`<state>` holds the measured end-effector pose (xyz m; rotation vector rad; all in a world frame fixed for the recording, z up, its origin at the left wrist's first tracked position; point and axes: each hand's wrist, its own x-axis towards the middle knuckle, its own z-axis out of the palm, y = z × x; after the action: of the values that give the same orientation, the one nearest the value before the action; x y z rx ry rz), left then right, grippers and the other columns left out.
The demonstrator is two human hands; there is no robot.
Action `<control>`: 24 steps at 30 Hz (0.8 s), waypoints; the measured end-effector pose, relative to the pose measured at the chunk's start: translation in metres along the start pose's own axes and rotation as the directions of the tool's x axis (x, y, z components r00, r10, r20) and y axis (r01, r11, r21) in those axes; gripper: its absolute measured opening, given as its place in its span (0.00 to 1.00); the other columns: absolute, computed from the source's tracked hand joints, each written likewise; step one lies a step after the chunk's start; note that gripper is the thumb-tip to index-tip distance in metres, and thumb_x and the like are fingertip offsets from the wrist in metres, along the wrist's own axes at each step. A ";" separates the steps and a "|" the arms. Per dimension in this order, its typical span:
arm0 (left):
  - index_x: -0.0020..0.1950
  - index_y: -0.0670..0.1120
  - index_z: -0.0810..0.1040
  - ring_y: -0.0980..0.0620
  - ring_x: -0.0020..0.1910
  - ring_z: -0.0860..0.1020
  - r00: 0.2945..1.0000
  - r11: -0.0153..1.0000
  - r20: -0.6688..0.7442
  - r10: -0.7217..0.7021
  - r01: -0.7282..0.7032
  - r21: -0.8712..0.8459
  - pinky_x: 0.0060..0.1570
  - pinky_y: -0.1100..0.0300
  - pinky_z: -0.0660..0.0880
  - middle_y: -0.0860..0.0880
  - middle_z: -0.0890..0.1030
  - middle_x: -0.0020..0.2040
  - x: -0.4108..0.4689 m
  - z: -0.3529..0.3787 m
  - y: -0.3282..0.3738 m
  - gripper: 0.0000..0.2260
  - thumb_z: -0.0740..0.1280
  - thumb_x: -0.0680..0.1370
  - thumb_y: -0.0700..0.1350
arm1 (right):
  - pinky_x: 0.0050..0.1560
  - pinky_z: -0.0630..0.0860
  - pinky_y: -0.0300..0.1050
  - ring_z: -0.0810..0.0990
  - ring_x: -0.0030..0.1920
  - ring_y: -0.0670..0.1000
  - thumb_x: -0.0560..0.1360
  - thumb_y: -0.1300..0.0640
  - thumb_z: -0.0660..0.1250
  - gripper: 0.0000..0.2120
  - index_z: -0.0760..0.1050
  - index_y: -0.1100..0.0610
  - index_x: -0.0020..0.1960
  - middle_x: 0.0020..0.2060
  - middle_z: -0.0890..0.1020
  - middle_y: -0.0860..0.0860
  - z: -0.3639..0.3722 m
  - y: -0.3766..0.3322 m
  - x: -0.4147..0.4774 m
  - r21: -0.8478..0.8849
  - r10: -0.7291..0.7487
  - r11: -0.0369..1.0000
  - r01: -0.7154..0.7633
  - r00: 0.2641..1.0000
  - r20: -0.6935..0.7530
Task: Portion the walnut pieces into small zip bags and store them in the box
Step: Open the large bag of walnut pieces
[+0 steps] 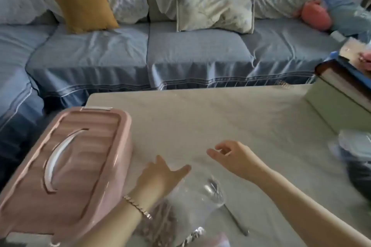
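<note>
1. The box (80,166), pink with a white handle, sits shut on the left of the table (241,116). Its lid is on, so judging by that, nothing is being stored yet.
2. The walnuts (160,220) lie as a brownish heap in a big clear bag (186,202) at the near edge, just right of the box and within easy reach of both hands.
3. The bag is crumpled and glossy, with a foil-like strip at its near end. Its mouth seems to face away from the person, though glare makes that hard to tell.
4. A spoon (230,212) rests with its bowl on the bag and its handle on the cloth, likely kept there for scooping.
5. The left hand (158,178) hovers over the bag's far end, fingers spread and thumb out, gripping nothing.
6. The right hand (234,156) hangs above bare cloth beyond the bag, fingers loosely curled and empty.
7. Blurred clear plastic (355,144) at the right edge may be the small bags; neither hand is near it.
</note>
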<state>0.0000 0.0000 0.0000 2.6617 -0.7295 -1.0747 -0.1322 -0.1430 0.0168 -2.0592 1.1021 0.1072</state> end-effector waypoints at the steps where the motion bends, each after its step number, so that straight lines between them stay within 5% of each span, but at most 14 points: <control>1: 0.75 0.39 0.50 0.45 0.70 0.66 0.996 0.999 0.084 -0.028 0.026 0.030 0.64 0.57 0.66 0.43 0.64 0.72 0.008 0.009 -0.001 0.46 0.60 0.71 0.69 | 0.44 0.69 0.40 0.76 0.44 0.49 0.70 0.34 0.62 0.27 0.76 0.54 0.55 0.44 0.77 0.47 0.010 0.002 0.008 -0.029 0.040 0.999 -0.038 0.996 0.080; 3: 0.68 0.39 0.66 0.47 0.56 0.78 0.982 0.997 0.190 -0.026 0.011 0.081 0.50 0.59 0.75 0.44 0.78 0.58 0.024 0.019 -0.005 0.34 0.64 0.72 0.63 | 0.42 0.73 0.44 0.78 0.40 0.53 0.68 0.30 0.61 0.31 0.76 0.59 0.48 0.39 0.78 0.50 0.028 0.007 0.025 -0.134 0.057 0.991 -0.021 0.961 0.271; 4: 0.55 0.41 0.76 0.49 0.42 0.80 0.979 0.998 0.205 0.000 -0.013 0.058 0.38 0.61 0.75 0.46 0.82 0.42 0.030 0.020 -0.008 0.21 0.66 0.73 0.57 | 0.41 0.73 0.44 0.77 0.37 0.53 0.67 0.31 0.62 0.29 0.75 0.59 0.43 0.36 0.78 0.51 0.036 0.006 0.031 -0.179 0.060 0.984 0.003 0.938 0.342; 6: 0.35 0.44 0.76 0.50 0.26 0.76 0.975 0.996 0.208 0.084 -0.090 0.021 0.29 0.64 0.71 0.50 0.76 0.22 0.042 0.034 -0.016 0.07 0.67 0.71 0.45 | 0.36 0.68 0.42 0.73 0.33 0.51 0.67 0.34 0.66 0.24 0.72 0.56 0.37 0.31 0.75 0.51 0.058 0.010 0.042 -0.271 0.026 0.958 0.094 0.913 0.407; 9: 0.38 0.47 0.73 0.45 0.28 0.78 0.970 0.961 0.053 0.238 -0.228 -0.158 0.29 0.62 0.73 0.49 0.77 0.28 0.067 0.055 -0.034 0.01 0.64 0.69 0.41 | 0.33 0.66 0.39 0.70 0.31 0.48 0.70 0.42 0.69 0.19 0.75 0.60 0.37 0.30 0.73 0.51 0.083 0.017 0.056 -0.306 -0.069 0.927 0.218 0.899 0.433; 10: 0.43 0.49 0.74 0.42 0.32 0.79 0.957 0.920 -0.028 0.287 -0.284 -0.271 0.31 0.59 0.73 0.47 0.77 0.32 0.073 0.063 -0.040 0.07 0.62 0.67 0.43 | 0.35 0.69 0.38 0.72 0.33 0.48 0.72 0.47 0.69 0.15 0.76 0.59 0.38 0.32 0.74 0.50 0.093 0.023 0.061 -0.301 -0.108 0.919 0.256 0.896 0.430; 13: 0.49 0.60 0.68 0.44 0.36 0.78 0.856 0.755 -0.333 0.395 -0.509 -0.414 0.37 0.54 0.75 0.49 0.76 0.37 0.078 0.079 -0.060 0.15 0.60 0.68 0.42 | 0.55 0.75 0.47 0.79 0.52 0.56 0.75 0.56 0.66 0.02 0.73 0.52 0.47 0.48 0.79 0.55 0.117 0.042 0.068 -0.194 -0.155 0.953 0.235 0.921 0.357; 15: 0.44 0.54 0.70 0.56 0.31 0.75 0.767 0.686 -0.462 0.445 -0.624 -0.375 0.36 0.58 0.74 0.51 0.76 0.35 0.063 0.079 -0.070 0.15 0.57 0.73 0.33 | 0.48 0.76 0.49 0.77 0.46 0.58 0.75 0.60 0.62 0.02 0.71 0.56 0.47 0.47 0.76 0.60 0.121 0.043 0.053 0.127 -0.156 0.984 0.123 0.942 0.297; 17: 0.35 0.51 0.72 0.59 0.31 0.72 0.702 0.682 -0.544 0.460 -0.671 -0.291 0.35 0.68 0.70 0.54 0.74 0.32 0.041 0.077 -0.080 0.20 0.55 0.72 0.27 | 0.32 0.71 0.41 0.74 0.33 0.53 0.74 0.62 0.60 0.03 0.69 0.58 0.41 0.37 0.72 0.59 0.118 0.043 0.030 0.453 -0.123 0.891 0.030 0.977 0.176; 19: 0.30 0.53 0.72 0.59 0.35 0.72 0.668 0.700 -0.624 0.406 -0.666 -0.257 0.36 0.72 0.65 0.57 0.74 0.35 0.026 0.073 -0.090 0.23 0.56 0.72 0.26 | 0.25 0.73 0.36 0.76 0.27 0.48 0.76 0.66 0.60 0.07 0.68 0.60 0.39 0.33 0.73 0.56 0.115 0.043 0.012 0.596 -0.109 0.801 0.056 0.993 0.052; 21: 0.30 0.53 0.74 0.56 0.39 0.73 0.700 0.718 -0.644 0.309 -0.616 -0.325 0.37 0.69 0.64 0.58 0.75 0.37 0.012 0.067 -0.096 0.21 0.58 0.74 0.30 | 0.26 0.77 0.36 0.78 0.33 0.51 0.77 0.66 0.61 0.01 0.70 0.63 0.46 0.36 0.75 0.57 0.113 0.041 -0.004 0.685 -0.078 0.727 0.051 0.997 0.009; 24: 0.38 0.51 0.80 0.53 0.46 0.75 0.727 0.771 -0.597 0.340 -0.579 -0.266 0.37 0.70 0.63 0.56 0.74 0.42 -0.008 0.066 -0.102 0.07 0.68 0.72 0.39 | 0.27 0.77 0.39 0.72 0.29 0.51 0.77 0.70 0.54 0.08 0.69 0.63 0.50 0.32 0.71 0.56 0.117 0.032 -0.019 0.771 -0.018 0.635 0.056 0.998 -0.058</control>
<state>-0.0123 0.0927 -0.0774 2.0424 -0.8563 -0.2933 -0.1363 -0.0616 -0.0757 -1.2871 0.8993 -0.3872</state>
